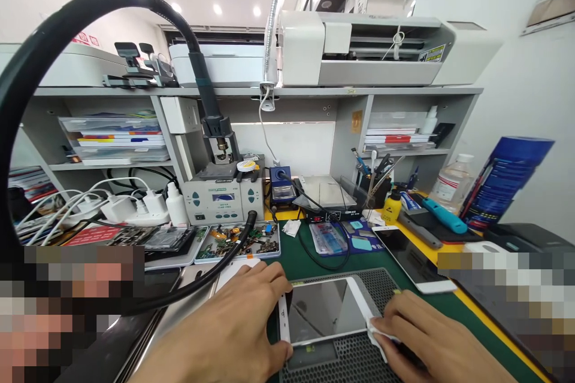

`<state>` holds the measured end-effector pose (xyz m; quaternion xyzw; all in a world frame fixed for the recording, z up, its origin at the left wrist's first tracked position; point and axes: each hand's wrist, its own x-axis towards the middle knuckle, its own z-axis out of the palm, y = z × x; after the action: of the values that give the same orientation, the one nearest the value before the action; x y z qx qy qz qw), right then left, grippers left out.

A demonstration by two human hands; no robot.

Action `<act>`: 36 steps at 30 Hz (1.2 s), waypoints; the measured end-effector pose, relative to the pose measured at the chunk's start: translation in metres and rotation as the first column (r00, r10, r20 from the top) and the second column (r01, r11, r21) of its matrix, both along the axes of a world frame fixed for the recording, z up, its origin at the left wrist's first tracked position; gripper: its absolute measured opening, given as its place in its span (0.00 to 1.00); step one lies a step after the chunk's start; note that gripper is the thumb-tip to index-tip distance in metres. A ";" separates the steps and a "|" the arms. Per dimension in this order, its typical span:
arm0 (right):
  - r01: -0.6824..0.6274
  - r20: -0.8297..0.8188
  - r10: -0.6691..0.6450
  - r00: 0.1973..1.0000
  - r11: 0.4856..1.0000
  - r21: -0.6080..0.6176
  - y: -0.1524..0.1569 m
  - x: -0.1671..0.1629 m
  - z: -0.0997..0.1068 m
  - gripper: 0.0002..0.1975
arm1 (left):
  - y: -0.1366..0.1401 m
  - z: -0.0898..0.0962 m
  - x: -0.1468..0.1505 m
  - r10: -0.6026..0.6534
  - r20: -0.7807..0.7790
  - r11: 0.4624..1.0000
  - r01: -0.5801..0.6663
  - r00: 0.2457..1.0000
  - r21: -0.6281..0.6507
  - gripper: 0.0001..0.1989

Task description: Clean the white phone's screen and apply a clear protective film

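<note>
A white-framed tablet (321, 311) with a dark, reflective screen lies flat on a black perforated mat (348, 359). My left hand (233, 317) grips its left end, with the thumb at the near corner and the fingers at the far one. At the tablet's right edge, my right hand (426, 332) pinches a folded white wipe (378, 338) against the frame. Part of the wipe is hidden under the fingers. Beyond the right hand lies a white phone (411, 257) with a black screen.
A hot-air station (222, 200) stands behind, its black hose (211, 275) arching across the left side. A tray of small electronic parts (240, 242) sits before it. At the right are a yellow bottle (392, 208), a clear bottle (451, 182) and a blue can (507, 179).
</note>
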<state>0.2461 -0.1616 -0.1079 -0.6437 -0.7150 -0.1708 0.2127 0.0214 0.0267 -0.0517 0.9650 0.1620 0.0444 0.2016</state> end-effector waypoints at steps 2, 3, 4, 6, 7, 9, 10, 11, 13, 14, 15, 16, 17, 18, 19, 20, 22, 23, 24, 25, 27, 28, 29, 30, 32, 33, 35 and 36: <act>0.011 -0.017 -0.012 1.000 1.000 -0.009 -0.003 0.004 -0.002 0.11 | 0.001 -0.002 -0.002 0.003 -0.008 1.000 -0.003 1.000 0.002 0.24; 0.017 -0.025 -0.018 1.000 1.000 -0.021 -0.005 0.006 -0.002 0.11 | 0.002 -0.003 -0.002 0.006 -0.011 1.000 -0.006 1.000 0.003 0.25; 0.021 -0.034 -0.023 0.999 0.999 -0.040 -0.006 0.008 -0.003 0.10 | 0.002 -0.003 -0.003 0.010 -0.013 1.000 -0.010 1.000 0.002 0.26; 0.034 -0.066 -0.040 0.997 0.995 -0.093 -0.009 0.011 -0.004 0.09 | 0.003 -0.004 -0.004 0.019 -0.015 1.000 -0.019 1.000 -0.003 0.26; 0.044 -0.089 -0.055 0.995 0.991 -0.123 -0.010 0.012 -0.003 0.08 | 0.003 -0.005 -0.003 0.023 -0.016 1.000 -0.023 1.000 -0.005 0.25; 0.061 -0.150 -0.089 0.985 0.981 -0.182 -0.010 0.013 -0.003 0.08 | 0.002 -0.005 -0.002 0.026 -0.021 1.000 -0.026 0.999 -0.012 0.24; 0.064 -0.187 -0.105 0.977 0.975 -0.210 -0.010 0.012 -0.002 0.08 | 0.002 -0.005 -0.002 0.026 -0.026 0.999 -0.027 0.999 -0.017 0.25; 0.065 -0.229 -0.121 0.966 0.969 -0.237 -0.009 0.012 -0.001 0.08 | 0.001 -0.004 -0.001 0.027 -0.033 0.999 -0.028 0.999 -0.023 0.25; 0.069 -0.308 -0.156 0.938 0.959 -0.275 -0.008 0.011 0.000 0.08 | 0.000 -0.002 0.000 0.034 -0.050 0.999 -0.035 0.998 -0.028 0.27; 0.073 -0.340 -0.173 0.924 0.955 -0.288 -0.007 0.011 0.000 0.07 | -0.001 -0.001 0.001 0.036 -0.060 0.999 -0.037 0.998 -0.027 0.27; 0.076 -0.366 -0.187 0.912 0.952 -0.298 -0.007 0.010 0.000 0.08 | -0.003 0.001 0.001 0.038 -0.072 0.999 -0.040 0.997 -0.025 0.28; 0.080 -0.385 -0.198 0.901 0.950 -0.302 -0.007 0.010 0.000 0.08 | -0.004 0.003 0.002 0.041 -0.090 0.999 -0.044 0.995 -0.024 0.27; 0.081 -0.398 -0.204 0.894 0.949 -0.306 -0.007 0.010 0.000 0.08 | -0.005 0.005 0.002 0.048 -0.111 0.998 -0.051 0.993 -0.022 0.27; 0.078 -0.408 -0.206 0.889 0.948 -0.309 -0.007 0.009 0.000 0.09 | -0.007 0.007 0.003 0.055 -0.131 0.998 -0.059 0.990 -0.020 0.26; 0.074 -0.416 -0.206 0.886 0.947 -0.312 -0.007 0.008 0.000 0.09 | -0.008 0.009 0.004 0.061 -0.145 0.998 -0.065 0.988 -0.019 0.26; 0.072 -0.421 -0.206 0.883 0.947 -0.314 -0.007 0.008 0.000 0.09 | -0.009 0.010 0.004 0.069 -0.150 0.997 -0.072 0.986 -0.015 0.26; 0.068 -0.426 -0.205 0.881 0.946 -0.316 -0.007 0.006 0.000 0.09 | -0.011 0.011 0.006 0.085 -0.146 0.996 -0.086 0.986 0.001 0.25; 0.066 -0.426 -0.202 0.882 0.947 -0.313 -0.006 0.004 0.000 0.09 | -0.012 0.011 0.007 0.096 -0.142 0.995 -0.095 0.985 0.012 0.24; 0.063 -0.424 -0.197 0.884 0.949 -0.310 -0.006 0.003 0.001 0.10 | -0.012 0.010 0.007 0.109 -0.141 0.994 -0.107 0.984 0.021 0.22; 0.061 -0.418 -0.191 0.888 0.950 -0.305 -0.005 0.002 0.001 0.10 | -0.012 0.009 0.008 0.124 -0.141 0.992 -0.121 0.982 0.030 0.21; 0.062 -0.388 -0.176 0.905 0.955 -0.289 -0.004 0.000 0.002 0.09 | -0.012 0.008 0.009 0.139 -0.137 0.990 -0.135 0.981 0.040 0.20; 0.066 -0.363 -0.167 0.917 0.959 -0.276 -0.004 -0.001 0.002 0.09 | -0.012 0.007 0.009 0.139 -0.130 0.990 -0.135 0.982 0.043 0.19; 0.068 -0.333 -0.156 0.930 0.963 -0.261 -0.004 -0.002 0.002 0.09 | -0.011 0.006 0.009 0.138 -0.122 0.990 -0.133 0.983 0.047 0.19; 0.070 -0.299 -0.143 0.943 0.968 -0.241 -0.004 -0.003 0.002 0.09 | -0.011 0.005 0.009 0.136 -0.115 0.990 -0.130 0.984 0.052 0.19; 0.073 -0.224 -0.119 0.967 0.976 -0.204 -0.004 -0.005 0.001 0.09 | -0.011 0.005 0.009 0.130 -0.107 0.990 -0.123 0.986 0.065 0.18; 0.074 -0.181 -0.108 0.978 0.980 -0.184 -0.005 -0.007 0.000 0.09 | -0.011 0.005 0.009 0.128 -0.104 0.990 -0.121 0.986 0.071 0.18; 0.081 -0.090 -0.095 0.991 0.986 -0.147 -0.004 -0.009 -0.002 0.09 | -0.012 0.005 0.010 0.126 -0.101 0.990 -0.118 0.987 0.080 0.18; 0.084 -0.044 -0.090 0.995 0.989 -0.125 -0.004 -0.009 -0.004 0.10 | -0.012 0.006 0.010 0.126 -0.101 0.990 -0.118 0.987 0.082 0.18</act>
<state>0.2367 -0.1652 -0.1118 -0.6902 -0.6900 -0.1194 0.1825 0.0313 0.0149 -0.0460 0.9611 0.2297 0.0115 0.1528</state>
